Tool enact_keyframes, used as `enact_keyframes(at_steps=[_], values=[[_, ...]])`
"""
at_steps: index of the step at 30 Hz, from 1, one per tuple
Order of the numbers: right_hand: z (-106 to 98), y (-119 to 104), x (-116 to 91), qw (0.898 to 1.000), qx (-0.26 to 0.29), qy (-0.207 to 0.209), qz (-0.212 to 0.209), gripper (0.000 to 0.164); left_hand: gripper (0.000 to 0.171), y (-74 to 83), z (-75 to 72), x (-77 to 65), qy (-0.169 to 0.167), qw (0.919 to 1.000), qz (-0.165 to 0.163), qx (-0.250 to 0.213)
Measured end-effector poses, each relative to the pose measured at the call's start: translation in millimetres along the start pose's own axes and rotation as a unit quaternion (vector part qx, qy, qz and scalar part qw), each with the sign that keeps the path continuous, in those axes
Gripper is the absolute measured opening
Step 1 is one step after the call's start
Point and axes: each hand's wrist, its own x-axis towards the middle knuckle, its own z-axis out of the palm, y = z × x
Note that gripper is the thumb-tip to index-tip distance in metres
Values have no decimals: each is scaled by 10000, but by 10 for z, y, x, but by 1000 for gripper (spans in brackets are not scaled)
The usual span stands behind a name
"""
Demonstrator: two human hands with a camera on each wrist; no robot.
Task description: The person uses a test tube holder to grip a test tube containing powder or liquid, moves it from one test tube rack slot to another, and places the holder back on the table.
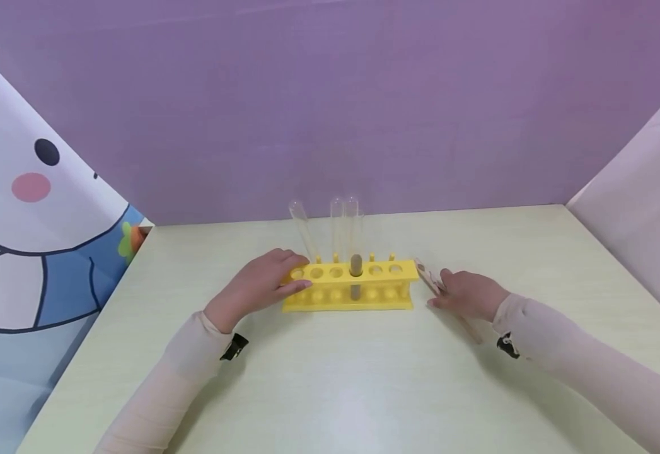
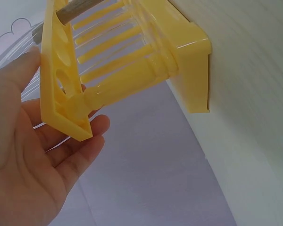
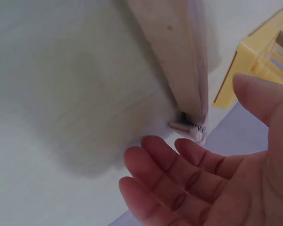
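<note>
A yellow test tube rack (image 1: 348, 308) stands on the table. My left hand (image 1: 264, 280) holds its left end, thumb and fingers on either side of the top bar (image 2: 48, 80). Upside-down clear test tubes (image 1: 338, 221) sit along the back of the rack; one leans left. A grey-brown rod-like piece (image 1: 355, 265) stands upright in one hole. Beside the rack's right end is a wooden test tube clamp (image 3: 172, 52) with a small metal part. My right hand (image 1: 468, 295) is at this clamp, its thumb and loosely bent fingers spread apart around it.
The pale table (image 1: 330, 391) carries the rack near its back edge. Behind it rises a purple backdrop (image 1: 330, 113). A cartoon-printed cloth (image 1: 12, 252) hangs at the left and a pale cloth (image 1: 647, 183) at the right.
</note>
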Motion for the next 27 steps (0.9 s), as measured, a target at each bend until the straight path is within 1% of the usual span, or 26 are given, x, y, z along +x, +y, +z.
enact_keyframes(at_steps=[3, 8, 13, 20, 27], values=[[25, -3, 13, 9998, -110, 77, -139, 38, 40, 0, 2, 0, 37, 10000, 50, 21], [41, -14, 1, 9996, -200, 130, -136, 32, 40, 2, 3, 1, 62, 9999, 105, 53], [50, -31, -20, 9991, -384, 100, -137, 30, 40, 3, -2, -2, 51, 9999, 105, 56], [77, -25, -22, 9977, -584, 279, -194, 28, 42, 3, -10, -5, 42, 9999, 105, 93], [90, -7, 12, 9958, -772, 444, -205, 24, 40, -6, 4, -2, 81, 9999, 125, 43]])
